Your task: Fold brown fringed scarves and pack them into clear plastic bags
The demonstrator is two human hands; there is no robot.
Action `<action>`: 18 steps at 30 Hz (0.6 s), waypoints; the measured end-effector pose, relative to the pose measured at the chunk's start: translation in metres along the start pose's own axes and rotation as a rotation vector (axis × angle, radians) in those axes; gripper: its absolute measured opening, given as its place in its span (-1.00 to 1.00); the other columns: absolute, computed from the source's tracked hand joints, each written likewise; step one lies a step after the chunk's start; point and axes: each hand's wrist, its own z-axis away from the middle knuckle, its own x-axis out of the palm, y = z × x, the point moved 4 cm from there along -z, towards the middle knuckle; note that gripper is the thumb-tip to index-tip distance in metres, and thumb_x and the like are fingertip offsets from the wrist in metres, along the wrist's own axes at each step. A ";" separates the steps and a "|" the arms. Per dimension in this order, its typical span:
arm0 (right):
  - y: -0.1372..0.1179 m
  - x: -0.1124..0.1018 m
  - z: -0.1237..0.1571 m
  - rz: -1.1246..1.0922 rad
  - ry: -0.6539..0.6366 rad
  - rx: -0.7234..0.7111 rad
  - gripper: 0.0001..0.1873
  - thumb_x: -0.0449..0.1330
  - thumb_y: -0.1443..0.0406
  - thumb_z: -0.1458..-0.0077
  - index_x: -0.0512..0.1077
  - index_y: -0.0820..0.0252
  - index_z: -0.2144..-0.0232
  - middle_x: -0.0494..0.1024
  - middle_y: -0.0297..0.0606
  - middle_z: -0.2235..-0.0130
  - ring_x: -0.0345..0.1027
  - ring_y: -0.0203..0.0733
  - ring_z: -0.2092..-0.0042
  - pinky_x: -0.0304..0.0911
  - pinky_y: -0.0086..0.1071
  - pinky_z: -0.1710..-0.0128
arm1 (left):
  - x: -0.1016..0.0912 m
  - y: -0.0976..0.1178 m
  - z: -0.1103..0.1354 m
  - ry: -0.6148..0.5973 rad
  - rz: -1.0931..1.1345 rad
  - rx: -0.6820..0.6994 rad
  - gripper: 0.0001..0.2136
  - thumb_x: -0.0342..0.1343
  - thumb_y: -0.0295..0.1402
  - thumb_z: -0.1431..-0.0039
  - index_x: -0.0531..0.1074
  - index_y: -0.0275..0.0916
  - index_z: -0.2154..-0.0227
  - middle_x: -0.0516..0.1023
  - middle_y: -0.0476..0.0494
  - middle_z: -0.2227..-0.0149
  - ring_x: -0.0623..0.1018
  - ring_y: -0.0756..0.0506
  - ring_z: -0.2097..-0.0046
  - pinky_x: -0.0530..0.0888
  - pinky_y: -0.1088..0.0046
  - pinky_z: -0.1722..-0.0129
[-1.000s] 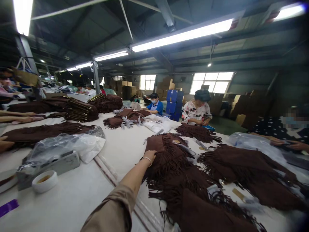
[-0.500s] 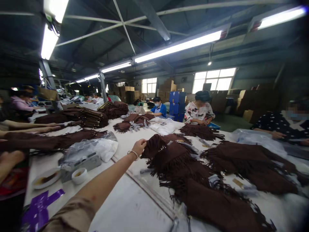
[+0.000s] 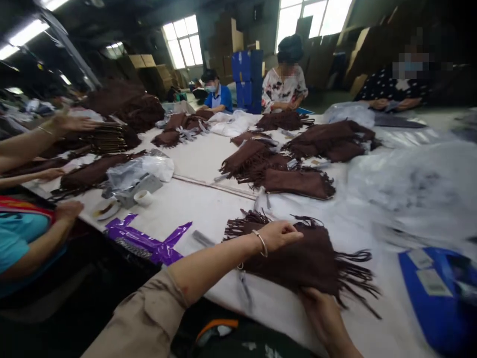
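A folded dark brown scarf point(image 3: 298, 261) with fringe at its ends lies at the table's near edge in front of me. My left hand point(image 3: 281, 234), a bracelet on its wrist, is over the scarf's upper part. Its fingers are curled together, and whether they hold any cloth is hidden. At the scarf's near edge is my right hand point(image 3: 324, 313), its thumb along the border and its other fingers out of sight under the cloth. A grey strip point(image 3: 203, 238) lies left of the scarf.
More brown scarves point(image 3: 298, 184) lie further across the white table point(image 3: 201, 199). A purple plastic wrapper point(image 3: 149, 243), a small white cup point(image 3: 142, 198) and clear bags point(image 3: 417, 184) surround my place. A blue package point(image 3: 428, 293) is at right. Co-workers' arms point(image 3: 33, 139) reach in from the left.
My view has turned down and right. My left hand has come back from the scarf pile toward me, over a scarf now at the near edge. My right hand has come into view.
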 end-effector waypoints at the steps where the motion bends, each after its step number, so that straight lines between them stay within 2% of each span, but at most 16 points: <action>1: 0.004 -0.014 0.008 -0.085 0.016 0.043 -0.79 0.37 0.41 0.38 0.49 0.21 0.54 0.57 -0.34 0.34 0.42 -0.16 0.17 0.31 -0.12 -0.05 | 0.012 -0.007 0.008 0.013 -0.080 0.025 -0.75 0.07 -0.18 -0.14 0.44 -0.30 0.37 0.51 -0.07 0.41 0.45 -0.02 0.37 0.37 0.49 0.34; 3: 0.007 -0.030 0.022 -0.236 -0.012 0.106 -0.83 0.36 0.46 0.35 0.45 0.20 0.61 0.57 -0.39 0.34 0.42 -0.21 0.16 0.26 -0.10 -0.10 | 0.016 -0.023 0.031 0.108 -0.224 0.085 -0.81 0.05 -0.25 -0.16 0.45 -0.27 0.36 0.53 -0.09 0.36 0.46 -0.04 0.30 0.38 0.45 0.24; 5: 0.004 -0.035 0.029 -0.329 -0.002 0.121 -0.81 0.35 0.41 0.24 0.48 0.14 0.46 0.56 -0.41 0.25 0.41 -0.23 0.12 0.26 -0.09 -0.09 | 0.004 -0.040 0.062 0.213 -0.332 0.140 -0.85 0.03 -0.31 -0.19 0.45 -0.25 0.36 0.53 -0.12 0.31 0.47 -0.07 0.22 0.37 0.39 0.13; 8: -0.004 -0.029 0.026 -0.285 0.138 0.161 -0.61 0.36 0.33 0.19 0.46 0.03 0.22 0.55 -0.40 0.16 0.44 -0.23 0.17 0.41 -0.20 0.10 | -0.016 -0.060 0.112 0.271 -0.442 0.220 -0.88 0.03 -0.34 -0.20 0.45 -0.23 0.32 0.53 -0.15 0.23 0.46 -0.11 0.12 0.33 0.29 0.01; 11: -0.014 -0.026 0.022 -0.163 0.224 0.086 -0.48 0.38 0.29 0.21 0.42 0.03 0.11 0.53 -0.34 0.09 0.45 -0.22 0.18 0.45 -0.37 0.24 | -0.027 -0.071 0.149 0.331 -0.478 0.207 -0.83 -0.01 -0.37 -0.24 0.41 -0.22 0.16 0.49 -0.19 0.14 0.42 -0.12 0.03 0.32 0.24 -0.04; 13: -0.019 -0.031 0.025 -0.111 0.241 -0.002 -0.44 0.37 0.25 0.19 0.39 0.03 0.06 0.50 -0.31 0.04 0.43 -0.20 0.13 0.44 -0.40 0.22 | -0.028 -0.076 0.160 0.364 -0.492 0.185 -0.76 -0.01 -0.38 -0.24 0.34 -0.22 0.04 0.45 -0.21 0.05 0.36 -0.13 -0.04 0.30 0.20 -0.09; 15: -0.020 -0.043 0.035 -0.068 0.248 -0.013 -0.42 0.35 0.20 0.14 0.35 0.02 0.02 0.49 -0.30 0.02 0.43 -0.18 0.10 0.43 -0.34 0.16 | -0.020 -0.082 0.161 0.330 -0.516 0.185 -0.67 0.03 -0.38 -0.21 0.27 -0.21 -0.04 0.40 -0.20 -0.04 0.27 -0.15 -0.14 0.25 0.16 -0.15; 16: -0.018 -0.049 0.041 -0.041 0.235 0.036 -0.43 0.32 0.16 0.11 0.33 0.06 0.00 0.50 -0.26 0.03 0.43 -0.15 0.09 0.42 -0.29 0.13 | -0.015 -0.086 0.157 0.298 -0.532 0.188 -0.62 0.06 -0.38 -0.19 0.24 -0.21 -0.08 0.36 -0.20 -0.08 0.22 -0.16 -0.18 0.23 0.14 -0.17; 18: -0.011 -0.057 0.056 0.085 0.167 0.255 -0.42 0.23 0.02 0.04 0.34 0.21 0.02 0.52 -0.12 0.08 0.44 -0.08 0.11 0.42 -0.26 0.16 | -0.005 -0.094 0.148 0.241 -0.572 0.195 -0.53 0.13 -0.40 -0.13 0.21 -0.21 -0.11 0.29 -0.21 -0.14 0.12 -0.21 -0.24 0.19 0.08 -0.19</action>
